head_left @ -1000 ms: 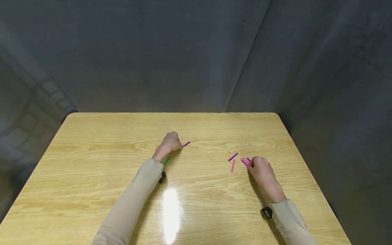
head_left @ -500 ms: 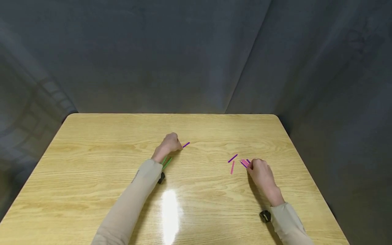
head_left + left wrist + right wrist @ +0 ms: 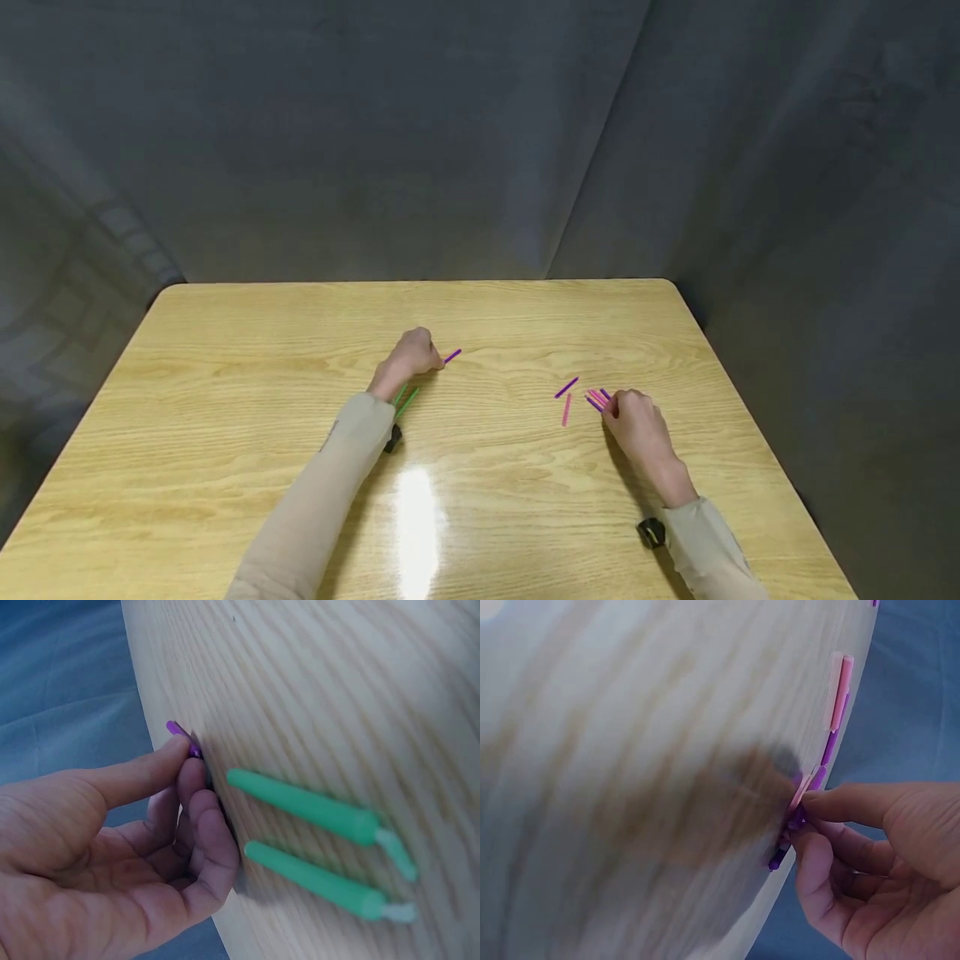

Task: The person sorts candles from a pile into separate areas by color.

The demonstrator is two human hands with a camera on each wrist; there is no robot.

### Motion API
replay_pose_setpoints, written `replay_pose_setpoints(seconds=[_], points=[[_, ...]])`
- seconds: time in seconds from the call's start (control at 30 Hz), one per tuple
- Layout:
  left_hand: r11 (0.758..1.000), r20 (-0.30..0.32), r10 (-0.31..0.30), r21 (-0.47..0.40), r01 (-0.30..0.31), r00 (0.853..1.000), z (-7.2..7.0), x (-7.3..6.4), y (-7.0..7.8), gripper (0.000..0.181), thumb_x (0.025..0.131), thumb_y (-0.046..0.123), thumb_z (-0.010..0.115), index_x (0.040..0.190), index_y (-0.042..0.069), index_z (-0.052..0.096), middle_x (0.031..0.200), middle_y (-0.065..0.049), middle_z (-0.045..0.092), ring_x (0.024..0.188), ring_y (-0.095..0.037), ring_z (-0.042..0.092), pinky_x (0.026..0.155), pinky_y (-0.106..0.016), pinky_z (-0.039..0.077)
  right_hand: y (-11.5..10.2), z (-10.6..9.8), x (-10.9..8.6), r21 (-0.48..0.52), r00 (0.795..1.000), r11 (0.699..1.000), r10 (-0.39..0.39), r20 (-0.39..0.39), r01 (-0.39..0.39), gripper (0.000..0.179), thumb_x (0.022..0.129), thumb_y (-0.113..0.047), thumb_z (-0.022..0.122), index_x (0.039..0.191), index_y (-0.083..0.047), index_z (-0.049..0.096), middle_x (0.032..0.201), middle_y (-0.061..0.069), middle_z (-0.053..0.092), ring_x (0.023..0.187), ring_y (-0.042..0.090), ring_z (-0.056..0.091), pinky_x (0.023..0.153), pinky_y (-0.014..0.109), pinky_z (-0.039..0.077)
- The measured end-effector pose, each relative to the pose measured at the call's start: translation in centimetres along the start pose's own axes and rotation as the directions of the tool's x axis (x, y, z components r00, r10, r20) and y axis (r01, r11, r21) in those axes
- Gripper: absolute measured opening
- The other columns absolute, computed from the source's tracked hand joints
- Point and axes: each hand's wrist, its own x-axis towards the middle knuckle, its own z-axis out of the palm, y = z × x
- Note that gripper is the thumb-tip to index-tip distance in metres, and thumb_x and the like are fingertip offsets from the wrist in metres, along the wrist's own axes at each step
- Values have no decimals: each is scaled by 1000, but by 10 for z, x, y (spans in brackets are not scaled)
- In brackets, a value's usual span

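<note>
In the head view, my left hand (image 3: 408,357) pinches one end of a purple candle (image 3: 453,356) between thumb and index finger, low over the tabletop. Two green candles with whitish wicks (image 3: 304,806) lie beside that hand in the left wrist view. Over to the right, the thumb and forefinger of my right hand (image 3: 637,429) pinch into a small fan of pink and purple candles (image 3: 595,401), whose near ends the fingers hide. Just left of the fan lie a loose purple candle (image 3: 567,387) and a loose pink candle (image 3: 566,410).
Everything lies on a wood-grain table (image 3: 495,517) with rounded far corners. Dark grey curtains (image 3: 420,150) hang behind it and along its sides. A bright light reflection falls on the table's front part, and a black wrist device (image 3: 651,532) sits below the right sleeve.
The head view has shifted slightly, carrying table and candles a little left in the picture. Both hands keep the same holds beside the same candles.
</note>
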Motion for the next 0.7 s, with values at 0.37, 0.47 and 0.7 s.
replay_pose_setpoints(seconds=[0.37,0.47,0.7], points=[[1000,-12,16,20,-16,1000,-2,1,-1,15,86,7,71,80,0,59,73,-5,54,59,-14,44,50,-22,36,-7,1,4,26,995,996,-89,-33,90,12,80,3,67,73,-4,60,69,5,55,61,17,50,52,32,43],[1000,-2,24,20,-24,1000,-3,2,-2,19,87,7,70,74,3,57,69,-4,52,55,-13,42,48,-22,35,-12,4,5,24,993,993,-111,-27,111,10,82,3,67,75,-3,62,71,5,55,61,16,49,51,30,43],[999,8,30,27,-30,1000,-6,-2,-6,16,87,7,68,76,3,57,73,-3,53,61,-14,45,52,-21,37,-24,8,9,14,990,990,-143,5,143,8,84,1,67,78,-4,65,73,4,57,63,14,51,53,29,46]])
